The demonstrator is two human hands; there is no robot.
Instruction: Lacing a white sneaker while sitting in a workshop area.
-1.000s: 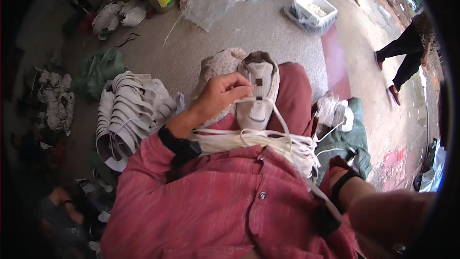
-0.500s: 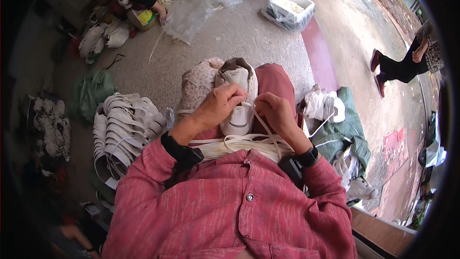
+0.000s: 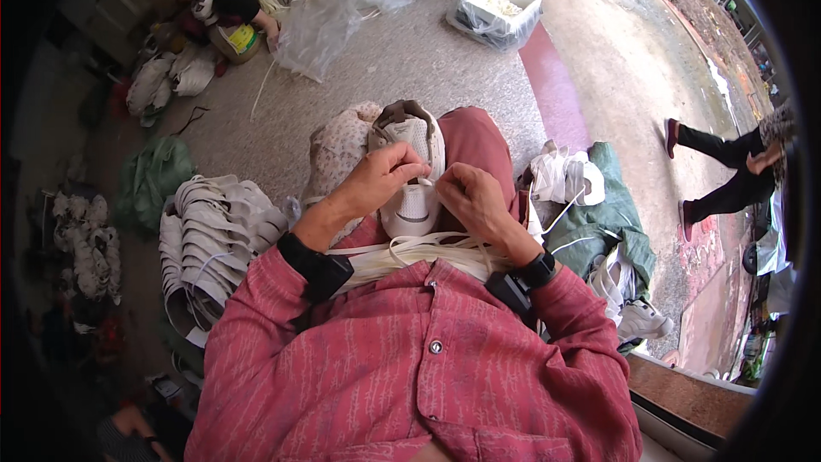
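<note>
1. Closest: wearer's red shirt [image 3: 368, 359]; bundle of off-white laces [image 3: 385, 267] lies across lap, just below shoe.
2. Shoe [image 3: 409, 214], white/beige, sits btwn the knees, toe twd wearer, brown-lined collar pointing away.
3. L hand [image 3: 376, 181] over L side of shoe, thumb + forefinger pinching a white lace [image 3: 426, 181] nr the eyelet area.
4. R hand [image 3: 479, 201] opp., fingers curled, tips close to same lace; can't tell if they pinch it, tips partly hidden.
5. L of knees: stacked white shoe uppers [image 3: 209, 239], w/ green bag [image 3: 154, 178] just beyond.
6. R of knees: white shoe parts [image 3: 564, 178] nr/on a green sack [image 3: 609, 214].
7. Further out: clear plastic sheet [image 3: 316, 38] on floor; white box [image 3: 505, 15], approx. top ctr., small pale pcs inside.
8. Bkgd: seated co-worker [image 3: 235, 2] top L; another person [image 3: 727, 154] far R, dk trousers.
</note>
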